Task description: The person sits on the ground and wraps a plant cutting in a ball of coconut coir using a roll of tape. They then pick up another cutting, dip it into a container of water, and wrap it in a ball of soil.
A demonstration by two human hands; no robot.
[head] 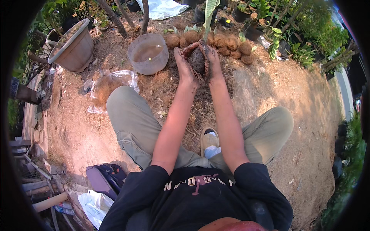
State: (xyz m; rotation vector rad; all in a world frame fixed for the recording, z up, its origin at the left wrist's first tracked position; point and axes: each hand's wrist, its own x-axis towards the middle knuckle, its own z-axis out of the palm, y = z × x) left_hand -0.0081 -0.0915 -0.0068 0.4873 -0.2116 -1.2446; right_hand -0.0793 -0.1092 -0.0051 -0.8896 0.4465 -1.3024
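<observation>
Between my two palms is a dark, fibre-wrapped root ball (pixel 197 61), with a tall pale-green mottled leaf (pixel 210 14) rising from its top. My left hand (pixel 186 65) cups its left side and my right hand (pixel 212 60) presses on its right side. Both hands are smeared with wet soil, and the fingertips come together near the leaf's base. Just beyond the hands, several brown fibre-wrapped balls (pixel 219 39) lie grouped on the ground, some with small leaves poking out. Left of my hands stands a cut clear plastic tub (pixel 148 55) holding murky brown water.
A plastic bag of loose brown fibre (pixel 108 88) lies by my left knee. At the far left a large plastic planter (pixel 73 47) leans. Black plant pots (pixel 242 14) and thin trunks (pixel 144 17) line the back. A backpack (pixel 105 179) and a white bag (pixel 95 206) sit behind left.
</observation>
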